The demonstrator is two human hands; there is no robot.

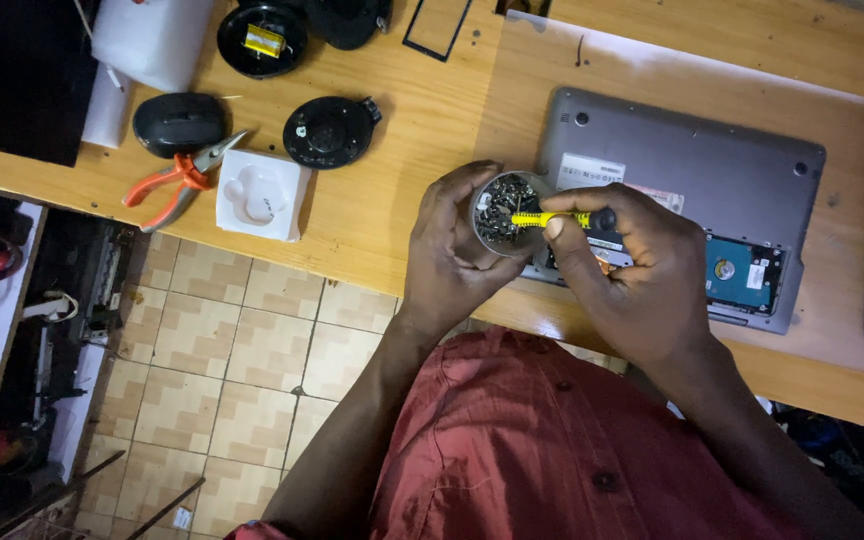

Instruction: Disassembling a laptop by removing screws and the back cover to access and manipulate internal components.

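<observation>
1. The grey laptop [692, 160] is lying upside down on the wooden table [392, 170], its bottom partly open so the parts are showing.
2. My left hand [452, 255] is gripping a small round tin of screws [504, 208] at the laptop's left edge, keeping it steady.
3. My right hand [632, 270] is pinching a yellow screwdriver [552, 218], its tip poking into the tin to fish for a screw.

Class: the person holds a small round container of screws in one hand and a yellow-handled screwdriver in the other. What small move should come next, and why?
Probably lift one screw out: the screwdriver in the right hand already points into the container of screws cupped by the left hand, and the upturned laptop lies open beside it.
</observation>
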